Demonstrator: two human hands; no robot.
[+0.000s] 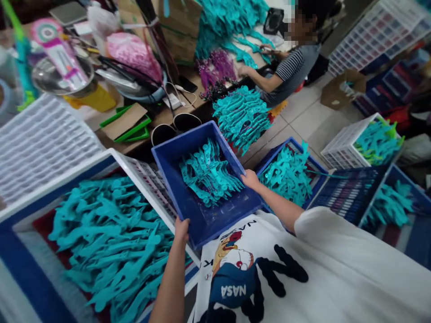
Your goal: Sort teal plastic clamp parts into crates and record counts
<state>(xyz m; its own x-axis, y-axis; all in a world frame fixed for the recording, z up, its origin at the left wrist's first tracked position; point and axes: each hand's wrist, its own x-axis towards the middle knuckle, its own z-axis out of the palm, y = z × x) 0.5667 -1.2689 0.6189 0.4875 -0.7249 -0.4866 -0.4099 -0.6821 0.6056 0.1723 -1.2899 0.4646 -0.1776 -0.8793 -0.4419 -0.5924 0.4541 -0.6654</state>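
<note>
Bin lies between left fingers and right fingers, both curled snugly on its rim.

The wearer has on a loose white T-shirt, its short right sleeve plain and wide, with the left hand and right hand both bare. Across the shirt's front runs a cartoon print in tan, red, white and dark blue, with large rounded black shapes beside it. White lettering on the blue reads "NASA", upside down from the wearer's side, and black letters stand near the shirt's lower edge
</note>
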